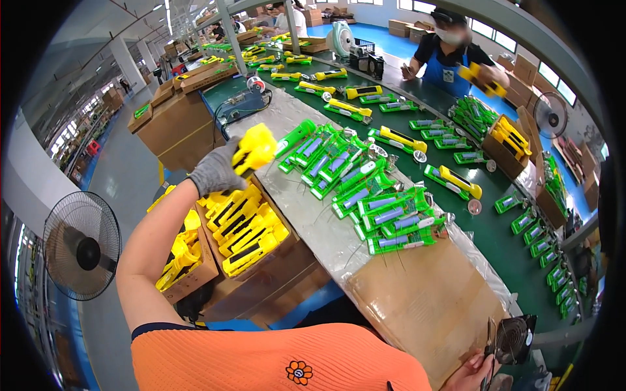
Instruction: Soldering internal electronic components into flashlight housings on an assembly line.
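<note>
My left hand [218,168], in a grey glove, is closed round yellow-and-black plastic flashlight shells [257,146], lifted above a carton of similar shells [251,238]. The shells are slightly blurred. At the lower right, my bare right hand [471,375] grips a slim dark tool [490,342] beside a small black fan [515,339]. I cannot make out the tool's kind. Between my hands, green flashlight halves [352,189] with pale violet cells and thin loose wires lie in overlapping rows on the bench. A flat brown cardboard sheet [424,293] covers the near part of the bench.
Beyond the bench runs a green conveyor [391,114] carrying yellow-and-green flashlights. Across it a masked co-worker [450,62] holds a yellow piece. A second carton of yellow shells [186,257] stands at my left, near a floor fan [83,246]. A blue device [235,101] sits at the bench's far end.
</note>
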`<state>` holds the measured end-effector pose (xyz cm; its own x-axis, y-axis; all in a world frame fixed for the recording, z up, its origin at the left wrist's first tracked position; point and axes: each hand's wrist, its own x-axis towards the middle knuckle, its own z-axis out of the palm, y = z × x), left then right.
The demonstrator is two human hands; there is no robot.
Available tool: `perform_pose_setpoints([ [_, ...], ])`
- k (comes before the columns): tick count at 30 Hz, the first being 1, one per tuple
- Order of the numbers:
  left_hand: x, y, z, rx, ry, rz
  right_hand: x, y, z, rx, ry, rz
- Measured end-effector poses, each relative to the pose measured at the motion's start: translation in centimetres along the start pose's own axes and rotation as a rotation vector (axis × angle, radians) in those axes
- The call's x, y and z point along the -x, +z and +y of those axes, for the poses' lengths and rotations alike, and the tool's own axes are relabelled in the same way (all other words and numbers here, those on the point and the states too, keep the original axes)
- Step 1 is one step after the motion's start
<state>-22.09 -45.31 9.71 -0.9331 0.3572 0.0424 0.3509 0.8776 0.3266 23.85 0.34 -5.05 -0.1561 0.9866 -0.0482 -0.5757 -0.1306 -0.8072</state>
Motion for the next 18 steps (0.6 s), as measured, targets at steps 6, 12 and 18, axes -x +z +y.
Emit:
perform_pose_setpoints([
  [6,1.5,6.7,21.9,0.26,0.798,-0.334,-1.6,-4.0,0.3,-0.078,-0.104,-0.073],
  [12,5.0,18.0,36.8,-0.155,1.164,-0.163,0.1,-2.5,-0.7,0.051,-0.331,-0.085],
  [18,3.3,24.0,37.8,0.234,1.146,-0.398,0.4,-4.9,-0.4,0.141,-0.307,-0.138],
])
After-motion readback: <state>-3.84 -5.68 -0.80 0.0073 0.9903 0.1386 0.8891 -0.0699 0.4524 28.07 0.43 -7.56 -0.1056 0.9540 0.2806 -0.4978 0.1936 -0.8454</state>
